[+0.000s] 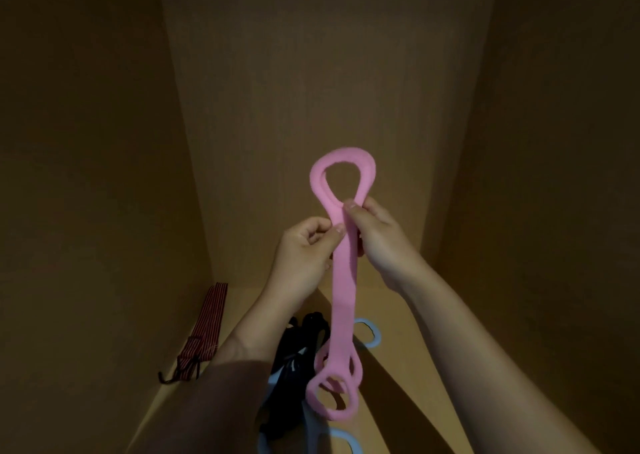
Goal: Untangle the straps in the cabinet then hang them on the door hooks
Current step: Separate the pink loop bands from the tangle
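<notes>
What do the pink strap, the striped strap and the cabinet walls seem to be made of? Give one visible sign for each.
Pink strap: probably soft silicone or rubber, matte; it bends in smooth loops without creasing.
Striped strap: likely woven fabric; fine red and dark stripes, loose cord ends.
Cabinet walls: seemingly wood-look board, matte; faint grain, though dim light leaves it open.

No readable text, label, brand, number or sign found anywhere in the head view.
</notes>
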